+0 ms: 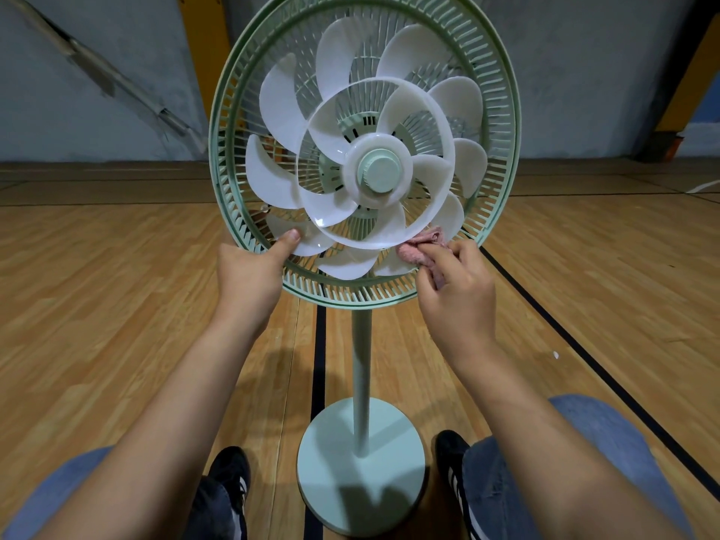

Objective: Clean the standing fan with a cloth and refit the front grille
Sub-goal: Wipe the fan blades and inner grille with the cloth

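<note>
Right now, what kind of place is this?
Probably an indoor sports hall or gym: a wood strip floor with black court lines painted across it, and a plain grey wall behind. The standing fan is being cleaned there.

No readable text, label, brand, number or sign on any visible surface.

We seem to be in an indoor sports hall: wooden plank floor (117,305) with black court lines (584,344), bare grey wall (117,72).
</note>
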Demonstrator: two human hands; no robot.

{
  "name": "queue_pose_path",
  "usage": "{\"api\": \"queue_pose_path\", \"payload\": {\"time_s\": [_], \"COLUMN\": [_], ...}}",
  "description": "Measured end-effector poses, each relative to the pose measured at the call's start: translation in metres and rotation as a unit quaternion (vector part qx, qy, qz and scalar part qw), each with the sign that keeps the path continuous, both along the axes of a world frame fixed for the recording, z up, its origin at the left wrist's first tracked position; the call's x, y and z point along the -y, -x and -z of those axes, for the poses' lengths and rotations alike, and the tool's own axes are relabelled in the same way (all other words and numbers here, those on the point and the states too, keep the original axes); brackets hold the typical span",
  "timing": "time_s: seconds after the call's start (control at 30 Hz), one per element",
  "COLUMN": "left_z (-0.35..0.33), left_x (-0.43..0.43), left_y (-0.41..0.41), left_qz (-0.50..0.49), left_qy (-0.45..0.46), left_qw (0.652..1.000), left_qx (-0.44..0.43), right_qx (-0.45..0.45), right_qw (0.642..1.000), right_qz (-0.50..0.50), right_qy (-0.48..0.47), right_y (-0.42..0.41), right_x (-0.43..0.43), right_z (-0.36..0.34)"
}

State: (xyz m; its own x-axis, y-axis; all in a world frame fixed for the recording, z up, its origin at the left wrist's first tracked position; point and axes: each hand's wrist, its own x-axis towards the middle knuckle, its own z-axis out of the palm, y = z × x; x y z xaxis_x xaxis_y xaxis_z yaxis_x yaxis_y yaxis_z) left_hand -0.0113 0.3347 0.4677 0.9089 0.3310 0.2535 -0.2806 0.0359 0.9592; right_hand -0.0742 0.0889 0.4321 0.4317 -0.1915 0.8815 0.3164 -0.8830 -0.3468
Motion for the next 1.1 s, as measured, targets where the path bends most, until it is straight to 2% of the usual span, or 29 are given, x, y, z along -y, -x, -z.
{"api": "queue_pose_path", "payload": {"time_s": [0.37,0.57,0.83,1.1], "left_z": [0.001,0.002,0.000,-0.006], "left_x": [-0.001,-0.004,-0.020,-0.027], "left_y": [0.000,-0.001,0.001,0.006], "left_qz": [0.017,0.032,0.087,0.194], "left_qy": [-0.014,-0.022,-0.118,-0.150], "left_qw": [0.999,0.998,0.987,0.968], "left_qx": [0.027,0.045,0.068,0.060], "right_qx": [-0.134,-0.130,-0.112,-0.100], "right_qw": [0.988,0.989,0.994,0.994], "right_qz": [-0.022,-0.034,-0.003,0.005], "right_qy": [0.069,0.066,-0.008,-0.045], "right_y": [-0.005,-0.002,0.001,-0.002], "right_x": [-0.020,-0.020,0.001,0.010], "right_z": [0.015,0.013,0.000,-0.007]}}
